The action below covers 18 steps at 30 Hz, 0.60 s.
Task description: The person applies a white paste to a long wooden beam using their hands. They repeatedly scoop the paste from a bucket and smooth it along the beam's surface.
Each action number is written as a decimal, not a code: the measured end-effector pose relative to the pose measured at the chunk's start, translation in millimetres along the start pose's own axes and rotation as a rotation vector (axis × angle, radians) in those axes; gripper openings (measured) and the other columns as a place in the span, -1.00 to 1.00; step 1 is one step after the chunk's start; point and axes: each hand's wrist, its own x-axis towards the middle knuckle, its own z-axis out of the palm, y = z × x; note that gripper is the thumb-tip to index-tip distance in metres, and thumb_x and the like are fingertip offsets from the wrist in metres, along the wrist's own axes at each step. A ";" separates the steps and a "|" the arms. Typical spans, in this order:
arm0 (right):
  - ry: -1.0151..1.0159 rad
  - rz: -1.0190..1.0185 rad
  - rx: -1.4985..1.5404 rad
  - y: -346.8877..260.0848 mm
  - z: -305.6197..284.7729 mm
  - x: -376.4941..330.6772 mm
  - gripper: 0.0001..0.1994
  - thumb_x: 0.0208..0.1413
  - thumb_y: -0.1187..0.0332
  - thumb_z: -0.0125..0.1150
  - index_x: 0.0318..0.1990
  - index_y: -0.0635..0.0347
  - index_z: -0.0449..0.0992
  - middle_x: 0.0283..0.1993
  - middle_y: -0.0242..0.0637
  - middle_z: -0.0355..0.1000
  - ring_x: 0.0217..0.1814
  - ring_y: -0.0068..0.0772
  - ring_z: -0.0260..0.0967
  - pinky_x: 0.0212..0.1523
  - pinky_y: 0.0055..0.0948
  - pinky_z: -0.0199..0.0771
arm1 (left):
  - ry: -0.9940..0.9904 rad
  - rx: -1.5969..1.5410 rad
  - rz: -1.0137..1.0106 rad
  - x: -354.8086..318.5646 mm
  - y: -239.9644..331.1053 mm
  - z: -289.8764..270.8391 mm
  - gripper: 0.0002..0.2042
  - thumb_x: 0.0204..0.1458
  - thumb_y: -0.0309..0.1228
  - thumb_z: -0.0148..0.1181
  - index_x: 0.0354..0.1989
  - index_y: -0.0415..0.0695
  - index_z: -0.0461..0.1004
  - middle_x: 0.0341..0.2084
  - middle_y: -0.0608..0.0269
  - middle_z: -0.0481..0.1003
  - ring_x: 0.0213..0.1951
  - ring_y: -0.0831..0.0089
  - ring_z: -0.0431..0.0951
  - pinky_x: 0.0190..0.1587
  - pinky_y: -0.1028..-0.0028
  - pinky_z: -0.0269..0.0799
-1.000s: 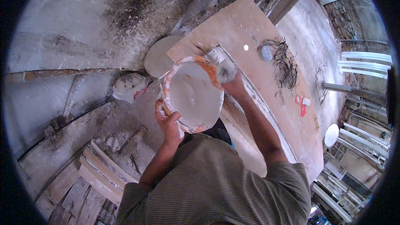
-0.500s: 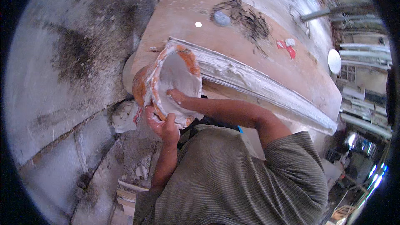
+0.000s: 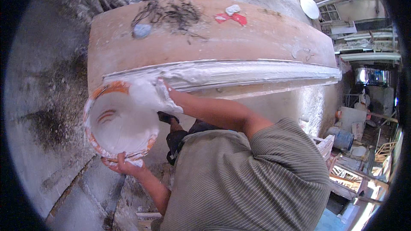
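White paste (image 3: 143, 94) masses at the right hand (image 3: 166, 96), whose fingers are too blurred to tell whether they close on it. The left hand (image 3: 124, 165) grips the near rim of the orange bucket (image 3: 114, 87). Beyond the bucket, a long, paste-coated moulding (image 3: 257, 72) lies along the desk (image 3: 278, 30), running left to right; the right hand is nearer, beside its left part.

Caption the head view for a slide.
Left hand gripping a white-smeared orange bucket, right hand coated white near its rim, beside a white-covered strip on a board.
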 end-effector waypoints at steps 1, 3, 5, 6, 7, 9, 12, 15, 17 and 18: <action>0.037 0.009 0.054 2.7 -24.7 -11.5 -0.55 0.13 0.14 -0.20 -0.03 0.32 0.38 0.00 -0.10 0.38 0.08 -0.13 0.34 0.17 -0.21 0.27 | -0.005 0.021 0.041 -7.6 -8.1 2.0 -0.32 -0.45 -0.61 0.02 0.07 -0.18 0.21 0.02 -0.05 0.27 -0.04 0.06 0.35 0.00 0.13 0.34; 0.138 0.031 0.184 15.4 -77.1 -45.6 -0.53 0.15 0.12 -0.24 0.00 0.32 0.37 0.02 -0.11 0.38 0.10 -0.13 0.33 0.19 -0.22 0.26 | -0.018 0.063 0.125 -10.1 -28.5 -7.7 -0.33 -0.45 -0.59 0.05 0.06 -0.20 0.19 -0.03 -0.01 0.30 -0.08 0.05 0.37 -0.02 0.07 0.35; 0.247 0.047 0.310 35.5 -132.4 -88.4 -0.52 0.17 0.11 -0.27 0.03 0.32 0.36 0.05 -0.11 0.37 0.11 -0.13 0.32 0.21 -0.22 0.24 | 0.013 0.053 0.144 -42.2 -33.6 3.2 -0.35 -0.44 -0.58 0.03 0.04 -0.21 0.23 0.00 -0.02 0.29 -0.05 0.10 0.36 -0.02 0.15 0.37; 0.308 0.053 0.376 46.7 -161.7 -115.3 -0.51 0.18 0.10 -0.29 0.04 0.32 0.35 0.06 -0.11 0.37 0.12 -0.14 0.32 0.22 -0.22 0.24 | 0.004 0.091 0.191 -58.6 -36.8 3.7 -0.36 -0.44 -0.57 0.03 0.04 -0.21 0.24 0.00 -0.01 0.29 -0.05 0.10 0.36 -0.02 0.15 0.37; 0.360 0.052 0.439 58.3 -189.5 -141.2 -0.50 0.19 0.09 -0.31 0.06 0.32 0.35 0.07 -0.11 0.37 0.13 -0.14 0.32 0.23 -0.22 0.23 | 0.006 0.125 0.243 -76.3 -38.3 2.5 -0.37 -0.43 -0.56 0.04 0.03 -0.21 0.24 0.00 -0.01 0.30 -0.05 0.10 0.36 -0.02 0.14 0.37; 0.525 0.046 0.579 84.8 -251.0 -208.1 -0.48 0.21 0.08 -0.34 0.09 0.31 0.34 0.10 -0.12 0.36 0.15 -0.14 0.31 0.25 -0.23 0.21 | -0.007 0.069 0.215 -107.5 -43.5 16.8 -0.39 -0.42 -0.55 0.03 0.01 -0.22 0.26 -0.02 -0.01 0.32 -0.08 0.07 0.39 -0.05 0.14 0.40; 0.791 -0.008 0.778 124.9 -354.5 -314.4 -0.45 0.25 0.06 -0.39 0.13 0.31 0.32 0.13 -0.12 0.35 0.18 -0.14 0.29 0.28 -0.23 0.19 | -0.049 -0.008 0.192 -144.1 -48.2 17.7 -0.42 -0.40 -0.55 0.01 0.01 -0.23 0.27 -0.02 -0.02 0.34 -0.09 0.02 0.41 -0.04 0.11 0.43; 1.079 -0.011 0.535 149.5 -461.1 -420.5 -0.51 0.23 0.13 -0.26 0.13 0.35 0.32 0.06 -0.10 0.38 0.10 -0.20 0.34 0.19 -0.29 0.28 | -0.099 -0.017 0.135 -192.2 -42.4 26.5 -0.39 -0.38 -0.55 0.01 0.05 -0.21 0.25 0.00 -0.02 0.33 -0.05 0.00 0.40 0.02 0.07 0.41; 1.429 0.178 -0.154 217.0 -593.1 -548.4 -0.57 0.22 0.20 -0.19 0.08 0.33 0.36 -0.01 -0.23 0.40 0.01 -0.38 0.35 0.05 -0.35 0.35 | -0.114 -0.065 0.000 -238.2 -52.1 52.6 -0.41 -0.40 -0.47 0.05 0.01 -0.17 0.28 0.02 -0.01 0.30 -0.01 0.06 0.36 0.05 0.10 0.35; 1.415 0.166 0.020 194.4 -581.2 -509.6 -0.63 0.18 0.21 -0.09 0.00 0.29 0.42 -0.15 -0.27 0.44 -0.19 -0.41 0.39 -0.14 -0.40 0.42 | -0.091 -0.066 0.056 -253.8 -41.9 49.1 -0.40 -0.40 -0.46 0.07 0.01 -0.15 0.28 0.04 0.00 0.29 0.00 0.07 0.35 0.05 0.11 0.33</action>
